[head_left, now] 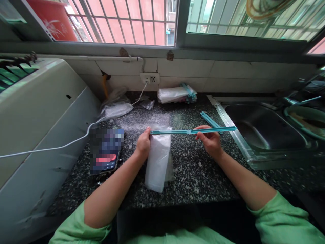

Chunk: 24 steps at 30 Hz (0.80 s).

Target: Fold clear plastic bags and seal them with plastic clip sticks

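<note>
A long teal bag sealing clip point(179, 131) is unfolded at its middle hinge into a nearly straight line. My left hand point(143, 144) pinches its left end, at the top left corner of a clear plastic bag point(157, 162). The bag lies flat on the counter, and the clip's left half runs across its top edge. My right hand point(211, 144) grips the clip's right half between thumb and fingers, a little above the counter. Behind that hand, more teal clips point(210, 121) lie on the counter, partly hidden.
A bundle of folded bags with teal clips point(175, 95) rests by the wall. The sink point(264, 125) is at right, a phone point(108, 150) at left. A white cable point(88, 128) runs to the wall socket point(149, 78). Crumpled plastic point(118, 109) lies back left.
</note>
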Each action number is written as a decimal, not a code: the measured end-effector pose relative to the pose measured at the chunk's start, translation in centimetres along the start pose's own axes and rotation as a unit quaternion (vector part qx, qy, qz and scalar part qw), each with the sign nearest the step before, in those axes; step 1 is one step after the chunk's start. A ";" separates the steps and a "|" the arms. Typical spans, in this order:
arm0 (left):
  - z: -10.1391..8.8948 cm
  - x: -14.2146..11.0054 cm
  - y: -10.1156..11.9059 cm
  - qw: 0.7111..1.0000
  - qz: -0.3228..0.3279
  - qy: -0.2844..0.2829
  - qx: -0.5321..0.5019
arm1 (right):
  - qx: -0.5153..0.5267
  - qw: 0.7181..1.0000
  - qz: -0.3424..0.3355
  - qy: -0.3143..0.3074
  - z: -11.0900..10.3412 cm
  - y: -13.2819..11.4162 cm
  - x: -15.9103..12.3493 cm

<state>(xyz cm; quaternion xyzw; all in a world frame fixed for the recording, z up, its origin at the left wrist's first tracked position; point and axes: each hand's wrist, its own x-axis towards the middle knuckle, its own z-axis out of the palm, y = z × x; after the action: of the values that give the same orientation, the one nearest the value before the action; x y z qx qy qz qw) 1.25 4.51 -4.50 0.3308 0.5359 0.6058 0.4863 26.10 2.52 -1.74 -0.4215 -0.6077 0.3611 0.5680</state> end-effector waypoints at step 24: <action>0.7 -1.0 1.4 0.996 0.034 -0.075 0.028 | -0.238 0.947 -0.189 -0.106 0.1 1.5 0.6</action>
<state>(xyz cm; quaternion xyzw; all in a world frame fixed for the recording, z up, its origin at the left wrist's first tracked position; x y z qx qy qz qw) 1.85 3.82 -2.84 0.4071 0.5032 0.5799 0.4948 26.20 3.66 -2.93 -0.3810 -0.8011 0.1342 0.4416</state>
